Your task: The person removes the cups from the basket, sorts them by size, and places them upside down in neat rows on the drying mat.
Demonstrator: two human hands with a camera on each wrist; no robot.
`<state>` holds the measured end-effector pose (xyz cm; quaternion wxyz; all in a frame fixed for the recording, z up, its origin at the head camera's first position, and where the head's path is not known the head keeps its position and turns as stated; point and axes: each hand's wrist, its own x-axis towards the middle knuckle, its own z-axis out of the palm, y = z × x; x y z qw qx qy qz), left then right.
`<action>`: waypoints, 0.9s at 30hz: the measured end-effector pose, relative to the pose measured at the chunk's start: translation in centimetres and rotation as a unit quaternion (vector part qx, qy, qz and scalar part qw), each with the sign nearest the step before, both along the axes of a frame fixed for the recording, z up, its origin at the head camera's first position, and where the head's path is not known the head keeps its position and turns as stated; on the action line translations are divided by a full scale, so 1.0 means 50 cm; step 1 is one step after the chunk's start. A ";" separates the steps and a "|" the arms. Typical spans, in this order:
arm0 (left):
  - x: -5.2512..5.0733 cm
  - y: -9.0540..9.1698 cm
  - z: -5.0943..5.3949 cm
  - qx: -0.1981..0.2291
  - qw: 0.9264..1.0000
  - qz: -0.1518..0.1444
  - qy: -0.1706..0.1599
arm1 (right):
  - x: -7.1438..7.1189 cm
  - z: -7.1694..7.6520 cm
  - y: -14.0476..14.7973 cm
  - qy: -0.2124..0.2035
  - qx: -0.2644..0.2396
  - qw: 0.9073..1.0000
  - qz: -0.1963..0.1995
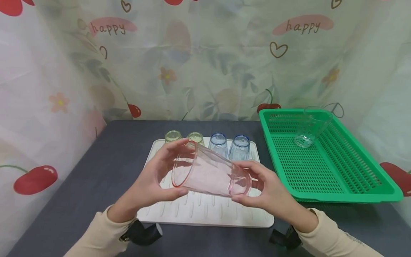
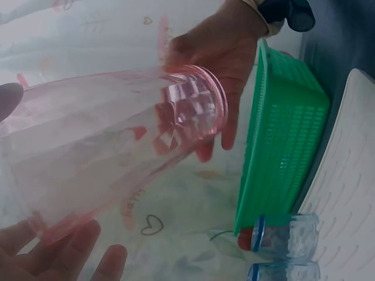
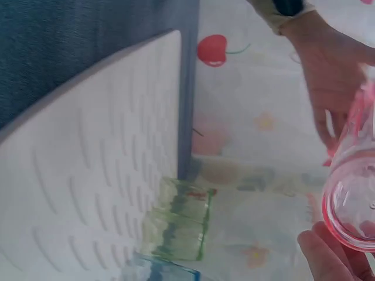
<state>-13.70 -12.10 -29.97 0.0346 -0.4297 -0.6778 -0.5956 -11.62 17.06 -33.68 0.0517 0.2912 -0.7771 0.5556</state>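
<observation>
A pink-tinted clear drinking glass (image 1: 212, 171) is held sideways above the white ridged mat, its rim to the left and its thick base to the right. The left hand (image 1: 154, 175) grips it at the rim end, thumb below and fingers above. At the base end the right hand (image 1: 266, 185) holds it between thumb and fingers. The left wrist view shows the glass (image 2: 117, 129) large, with the right hand (image 2: 220, 55) behind its base. In the right wrist view the glass base (image 3: 354, 205) faces the camera at the right edge.
Two green-tinted glasses (image 1: 173, 135) and two blue-tinted glasses (image 1: 239, 148) stand along the back of the white mat (image 1: 205, 217). A green plastic basket (image 1: 321, 182) at the right contains a clear glass (image 1: 309, 130). All rest on a dark table (image 1: 106, 171), with printed curtains (image 1: 205, 71) around it.
</observation>
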 end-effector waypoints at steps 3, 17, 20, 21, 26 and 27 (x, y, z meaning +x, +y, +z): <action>0.001 -0.012 0.001 -0.045 0.999 0.025 -0.009 | -0.003 0.023 0.006 0.012 -0.042 0.999 0.006; -0.003 -0.056 -0.042 -0.211 0.971 0.107 0.036 | -0.017 0.042 -0.006 0.015 -0.053 0.998 -0.007; -0.003 -0.065 -0.063 -0.271 0.951 0.144 0.039 | -0.021 0.037 -0.015 0.019 -0.045 0.999 -0.013; -0.003 -0.067 -0.070 -0.294 0.942 0.156 0.037 | -0.022 0.037 -0.018 0.020 -0.042 0.999 -0.016; 0.001 -0.072 -0.102 -0.389 0.894 0.214 0.050 | -0.028 0.039 -0.033 0.015 -0.030 0.999 -0.025; 0.002 -0.073 -0.109 -0.401 0.887 0.223 0.057 | -0.029 0.039 -0.036 0.013 -0.027 0.999 -0.026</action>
